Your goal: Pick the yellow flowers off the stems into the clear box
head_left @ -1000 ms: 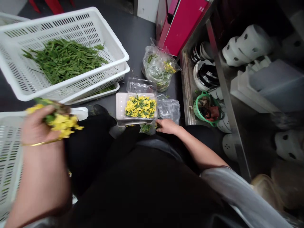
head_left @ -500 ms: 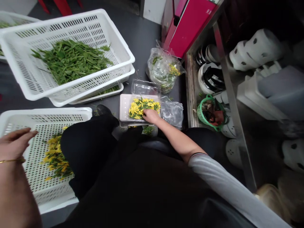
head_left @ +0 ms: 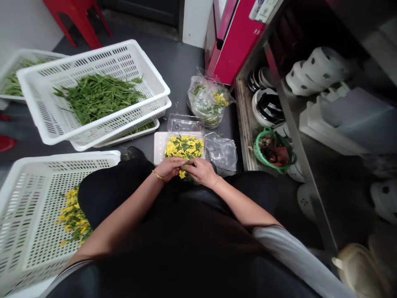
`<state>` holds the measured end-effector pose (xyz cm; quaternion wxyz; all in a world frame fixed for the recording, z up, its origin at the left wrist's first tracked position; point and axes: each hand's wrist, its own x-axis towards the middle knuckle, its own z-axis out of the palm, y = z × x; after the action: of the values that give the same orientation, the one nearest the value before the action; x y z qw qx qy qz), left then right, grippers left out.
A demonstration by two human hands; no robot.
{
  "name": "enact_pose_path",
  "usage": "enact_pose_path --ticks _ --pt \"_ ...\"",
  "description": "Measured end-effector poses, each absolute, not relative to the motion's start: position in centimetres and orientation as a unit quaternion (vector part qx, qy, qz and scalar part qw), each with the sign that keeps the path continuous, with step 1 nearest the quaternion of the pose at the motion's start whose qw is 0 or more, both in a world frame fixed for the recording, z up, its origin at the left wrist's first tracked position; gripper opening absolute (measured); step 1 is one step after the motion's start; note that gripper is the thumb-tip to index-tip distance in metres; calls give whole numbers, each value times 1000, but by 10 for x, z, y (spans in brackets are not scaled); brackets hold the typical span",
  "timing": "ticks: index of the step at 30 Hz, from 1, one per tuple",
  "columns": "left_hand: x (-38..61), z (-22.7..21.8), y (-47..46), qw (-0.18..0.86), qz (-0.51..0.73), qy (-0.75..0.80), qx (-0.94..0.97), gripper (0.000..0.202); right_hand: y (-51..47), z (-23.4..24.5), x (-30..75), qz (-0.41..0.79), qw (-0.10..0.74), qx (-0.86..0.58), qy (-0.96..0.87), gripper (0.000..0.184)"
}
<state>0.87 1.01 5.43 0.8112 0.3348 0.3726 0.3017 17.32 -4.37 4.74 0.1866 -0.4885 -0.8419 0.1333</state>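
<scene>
My left hand (head_left: 169, 167) and my right hand (head_left: 201, 170) meet over my knees, fingers pinched together on a small yellow flower sprig (head_left: 182, 174). Just beyond them sits a white tray (head_left: 159, 145) heaped with yellow flowers (head_left: 185, 147) and green stems. A gold bangle circles my left wrist. At my left, a white perforated basket (head_left: 34, 198) holds a loose pile of the same yellow flowers (head_left: 72, 215).
A stacked white basket (head_left: 93, 91) of green stems stands at the back left, another (head_left: 15, 66) behind it. A clear empty clamshell (head_left: 184, 123), a plastic bag of trimmings (head_left: 208, 101) and a crumpled bag (head_left: 221, 151) lie near the tray. A steel shelf (head_left: 288, 107) with dishes runs along the right.
My left hand dropped its bunch of yellow flowers into the left basket, then came to the middle. My right hand drew back from the tray, and both now pinch a sprig.
</scene>
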Motion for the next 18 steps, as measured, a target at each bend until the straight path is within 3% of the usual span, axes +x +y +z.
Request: enact_pose_path --ticks 3,8,15,18 --pt "8 46 16 817 276 378 336 32 -43 49 185 185 221 -492 -821 29" --pt "-1 34 28 837 250 358 328 32 -26 52 202 294 340 -617 -646 25" --pt "-2 24 32 830 262 331 365 42 -12 54 175 440 308 -576 -616 19" --pt "-6 29 29 849 212 268 403 51 -17 51 175 568 283 -521 -571 22"
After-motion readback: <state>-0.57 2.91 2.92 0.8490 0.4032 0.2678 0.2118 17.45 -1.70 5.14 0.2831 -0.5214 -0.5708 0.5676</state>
